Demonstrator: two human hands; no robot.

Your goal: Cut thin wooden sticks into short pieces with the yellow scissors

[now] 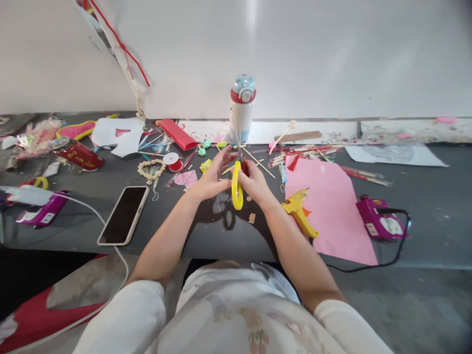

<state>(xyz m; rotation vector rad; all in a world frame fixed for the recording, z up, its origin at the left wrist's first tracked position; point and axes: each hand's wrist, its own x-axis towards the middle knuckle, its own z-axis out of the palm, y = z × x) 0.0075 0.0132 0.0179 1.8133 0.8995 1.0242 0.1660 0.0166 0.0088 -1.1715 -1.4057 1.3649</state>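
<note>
My right hand [253, 181] is closed on a pair of scissors with yellow handles [237, 189], the blades pointing up and away in front of the bottle. To its left my left hand [214, 178] has its fingers spread and curved toward the scissors; a thin light piece shows near its fingertips, too small to make out. Beyond the hands stands a white bottle [241, 115] with a red band. A yellow paper piece [205, 165] and a pink paper square [187, 180] lie beside my left hand. Small brown bits [251, 218] lie below the scissors.
On the left are a phone [123, 216], a red can [79, 155], a heart-shaped bead ring [151, 170] and a red spool [173, 162]. Pink paper [332, 211] with a yellow glue gun [300, 211] lies right, beside a purple power socket [381, 220] and its black cable.
</note>
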